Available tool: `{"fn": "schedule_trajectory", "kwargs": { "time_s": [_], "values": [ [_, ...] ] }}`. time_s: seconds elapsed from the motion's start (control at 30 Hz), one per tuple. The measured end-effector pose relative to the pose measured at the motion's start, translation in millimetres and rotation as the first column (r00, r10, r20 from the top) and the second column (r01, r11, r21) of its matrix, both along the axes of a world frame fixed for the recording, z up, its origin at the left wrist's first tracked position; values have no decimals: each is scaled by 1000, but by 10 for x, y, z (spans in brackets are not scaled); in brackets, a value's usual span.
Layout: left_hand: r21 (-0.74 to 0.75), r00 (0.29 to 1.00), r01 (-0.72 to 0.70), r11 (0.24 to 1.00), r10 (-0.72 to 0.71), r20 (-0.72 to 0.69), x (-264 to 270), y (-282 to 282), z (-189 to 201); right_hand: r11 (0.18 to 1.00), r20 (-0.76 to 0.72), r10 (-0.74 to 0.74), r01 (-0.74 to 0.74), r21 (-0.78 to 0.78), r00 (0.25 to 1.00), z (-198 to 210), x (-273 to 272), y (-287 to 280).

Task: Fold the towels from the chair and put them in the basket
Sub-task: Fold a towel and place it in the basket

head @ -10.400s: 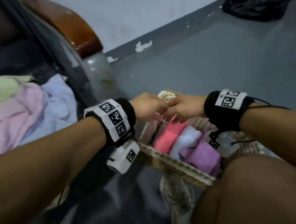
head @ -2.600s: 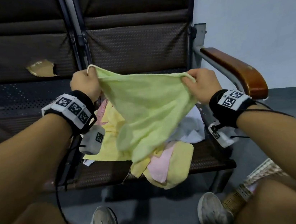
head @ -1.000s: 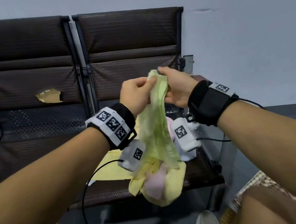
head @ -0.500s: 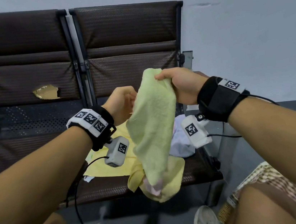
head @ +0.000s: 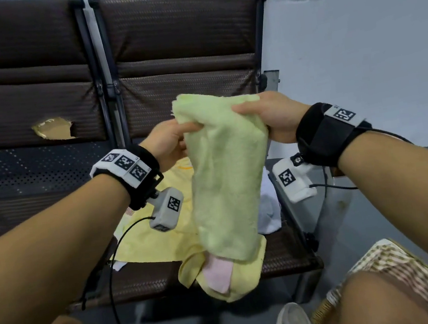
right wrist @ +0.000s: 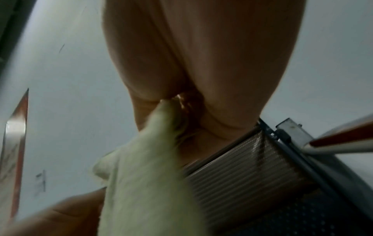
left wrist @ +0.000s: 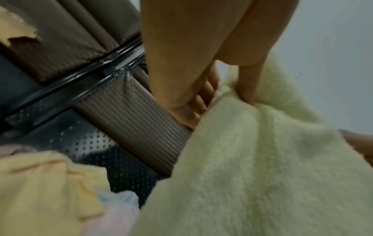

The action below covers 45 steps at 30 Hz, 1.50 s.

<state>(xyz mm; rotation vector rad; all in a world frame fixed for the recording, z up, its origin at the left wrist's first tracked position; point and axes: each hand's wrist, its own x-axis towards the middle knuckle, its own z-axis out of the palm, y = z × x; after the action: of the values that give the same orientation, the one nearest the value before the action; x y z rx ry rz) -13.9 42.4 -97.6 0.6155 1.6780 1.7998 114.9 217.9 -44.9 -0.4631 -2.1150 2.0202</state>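
A light green towel (head: 225, 176), folded in half, hangs in front of the brown chair (head: 183, 65). My left hand (head: 169, 143) pinches its upper left edge, thumb on the front (left wrist: 248, 83). My right hand (head: 269, 116) grips the top right corner, the cloth bunched in its fist (right wrist: 161, 121). Beneath it on the seat lie more towels: yellow ones (head: 146, 238), a pink one (head: 219, 275) and a pale blue-white one (head: 267, 214). A corner of the woven basket (head: 401, 267) shows at bottom right behind my knee.
A second brown seat (head: 23, 105) with a torn patch (head: 53, 128) stands to the left. The chair's metal side frame (head: 319, 202) is on the right. My shoes (head: 294, 322) rest on the grey floor below. A pale wall fills the right.
The towel has been folded in half and now hangs as a narrower strip. My left hand moved back up to its left edge and the two hands drew slightly apart.
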Motion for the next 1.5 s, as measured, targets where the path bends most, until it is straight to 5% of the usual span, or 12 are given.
{"fn": "schedule_trajectory", "kwargs": {
  "time_s": [0.13, 0.23, 0.43, 0.53, 0.73, 0.87, 0.93, 1.07, 1.17, 1.37, 1.5],
  "values": [
    [-75, 956, -182, 980, 159, -245, -258, 100, 171, 958, 72, -99, 75, 277, 992, -37, -199, 285],
    [-37, 897, -283, 958, 251, -365, -398, 264, 357, 905, -51, -216, 220, 364, 975, 12, -427, 366],
    [186, 865, -341, 921, 385, -321, -587, 327, 641, 821, -355, -240, 384, 422, 903, 112, -762, 384],
    [113, 867, -354, 929, 371, -334, -564, 216, 449, 779, -370, -166, 351, 520, 914, -64, -716, 375],
    [-374, 974, -103, 922, 19, -224, -256, -205, -619, 653, 144, 67, -152, 742, 987, -902, -247, 248],
    [-566, 982, 79, 820, -162, -99, 98, -472, -1121, 633, 524, 184, -509, 584, 831, -1415, 98, 59],
    [-634, 962, 221, 741, -274, 16, 216, -569, -1256, 708, 608, 222, -555, 437, 762, -1591, 205, -23],
    [-646, 915, 387, 658, -363, 177, 267, -652, -1333, 886, 656, 179, -410, 215, 733, -1715, 244, -110],
    [-620, 930, 360, 697, -316, 185, 131, -572, -1343, 967, 579, 168, -247, 60, 798, -1730, 109, -58],
    [-531, 996, -7, 847, -43, -82, -198, -212, -1525, 911, 358, -159, -4, 413, 920, -1921, -312, 212],
    [-455, 974, -226, 861, 186, -132, -276, -8, -1697, 886, 259, -248, 110, 451, 933, -2087, -501, 320]
  ]
}}
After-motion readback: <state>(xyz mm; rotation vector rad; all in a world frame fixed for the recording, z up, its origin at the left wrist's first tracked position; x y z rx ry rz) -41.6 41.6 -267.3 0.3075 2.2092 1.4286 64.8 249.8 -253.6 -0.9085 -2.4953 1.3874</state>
